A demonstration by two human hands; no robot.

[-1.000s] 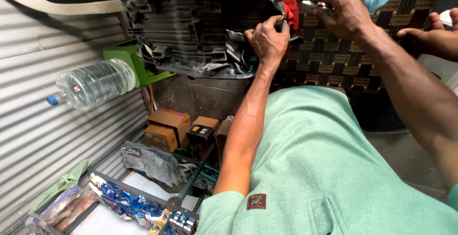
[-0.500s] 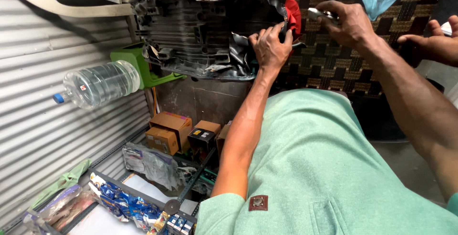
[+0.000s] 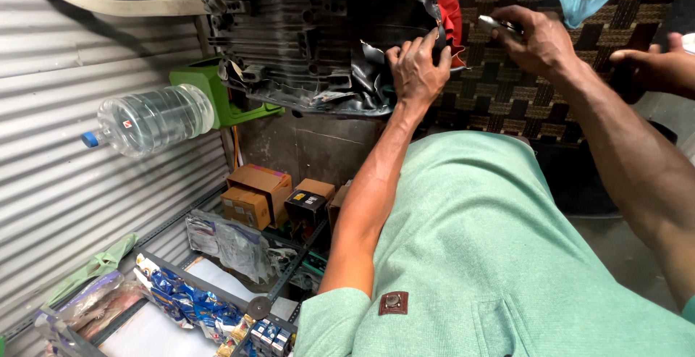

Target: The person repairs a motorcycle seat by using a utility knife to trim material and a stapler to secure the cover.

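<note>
Items, left to right.

1. Bottle (image 3: 148, 119): clear, blue cap, lying on its side in a green bracket (image 3: 217, 93) on the ribbed metal wall. Not in use.

2. Shelf (image 3: 217, 284), low left: brown boxes (image 3: 253, 192), plastic bags, blue packets. Well apart from the work.

3. Seat (image 3: 311, 35): upturned, ribbed black plastic base showing, at chest height above the shelf. Black cover (image 3: 365, 82) loose and wrinkled along the near edge; red trim (image 3: 450, 17) at the right end.

4. Left hand (image 3: 416, 67): fingers spread and curled over the cover's edge, pressing it onto the base. Judgement: the pull should stay even, with wrinkles smoothed toward the rim before any fixing.

5. Right hand (image 3: 539, 38): closed around a small metal tool (image 3: 496, 25), its tip just beside the red trim. Kind of tool too small to tell. Judgement: the tip is best kept clear of the left fingers, working close to where they press.

6. Another person's hand (image 3: 651, 67), far right, apart from the seat.
</note>
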